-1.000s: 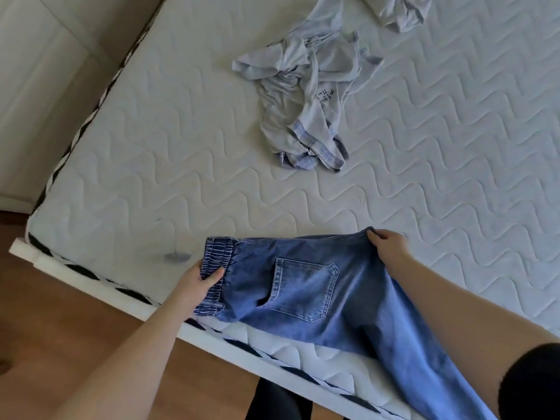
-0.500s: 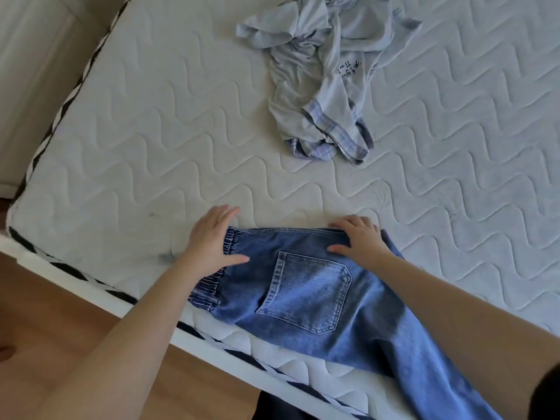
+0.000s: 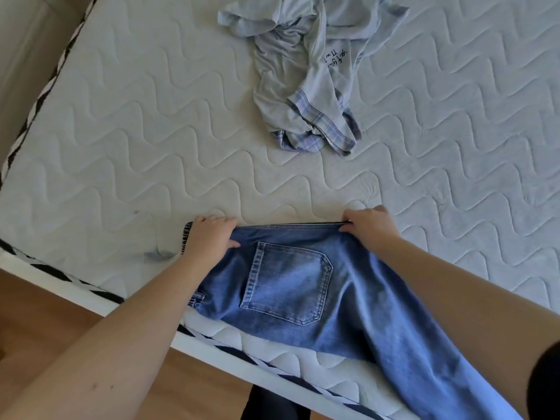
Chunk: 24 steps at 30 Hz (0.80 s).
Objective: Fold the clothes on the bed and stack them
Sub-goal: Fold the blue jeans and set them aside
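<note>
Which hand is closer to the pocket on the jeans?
Left. The left hand grips the waistband just beside the pocket; the right hand grips the jeans' far edge, farther off.

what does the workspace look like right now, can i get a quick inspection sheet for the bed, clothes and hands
surface: white quilted mattress, faint grey mark near its front edge
job's things: blue jeans lie at the front edge, back pocket up, legs hanging off the bed to the right; crumpled pale grey garment with plaid trim lies unfolded farther back
clutter: nothing seen
hands: left hand grips the jeans at the waistband end; right hand grips their far edge
cables: nothing seen
surroundings: wooden floor below the white bed frame; beige wall at upper left
</note>
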Motion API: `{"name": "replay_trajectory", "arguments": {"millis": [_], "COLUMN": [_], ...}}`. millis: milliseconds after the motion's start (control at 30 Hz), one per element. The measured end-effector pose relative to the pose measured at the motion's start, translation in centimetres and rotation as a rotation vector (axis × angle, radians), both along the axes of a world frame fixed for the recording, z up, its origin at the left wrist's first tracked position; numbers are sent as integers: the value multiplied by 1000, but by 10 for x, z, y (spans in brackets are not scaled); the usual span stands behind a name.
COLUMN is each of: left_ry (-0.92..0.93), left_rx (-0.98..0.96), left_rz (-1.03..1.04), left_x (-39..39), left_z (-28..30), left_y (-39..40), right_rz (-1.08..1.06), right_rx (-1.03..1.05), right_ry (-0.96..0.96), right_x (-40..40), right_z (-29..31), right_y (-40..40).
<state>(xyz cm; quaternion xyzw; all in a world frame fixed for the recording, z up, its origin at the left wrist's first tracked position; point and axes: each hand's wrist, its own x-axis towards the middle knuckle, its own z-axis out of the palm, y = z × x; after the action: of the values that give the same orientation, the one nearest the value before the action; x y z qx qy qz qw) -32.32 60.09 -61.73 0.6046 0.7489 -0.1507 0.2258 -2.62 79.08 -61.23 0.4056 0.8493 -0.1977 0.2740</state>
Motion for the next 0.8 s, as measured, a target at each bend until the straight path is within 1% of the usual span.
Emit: {"name": "replay_trajectory", "arguments": {"millis": [100,167,267,333,400,467,533,633,733,800], "left_ry": [59,71,46,24,-18,-91,-182,-276,-353,-371], "left_rx": [-4,21,150,253,309,302,257,181,97,62], "left_rz": [24,37,38,51,74,53,-37,-255,-365,-415], "left_x": [4,13,31,49,75,109,154,225,287,322], "left_z": [4,9,19,27,35,41,46,49,50,50], "left_y": [-4,-2,-1,3,11,17,19,13,9,8], "right_rz": [-98,-244,-513,-671,-756,-808,-869,-936,-996,-1031], "right_rx": [1,-30,-49,-61,-65,-71,-78,-63,-53,-56], "right_ry": [54,177,351,406,398,355,319,281,223,202], "right_x": [30,48,79,104,132,161,192,243,293,324], "right_z": [0,2,8,13,17,22,29,37,44,46], "right_y": [9,2,-19,-37,-56,-75,-94,-122,-147,-162]}}
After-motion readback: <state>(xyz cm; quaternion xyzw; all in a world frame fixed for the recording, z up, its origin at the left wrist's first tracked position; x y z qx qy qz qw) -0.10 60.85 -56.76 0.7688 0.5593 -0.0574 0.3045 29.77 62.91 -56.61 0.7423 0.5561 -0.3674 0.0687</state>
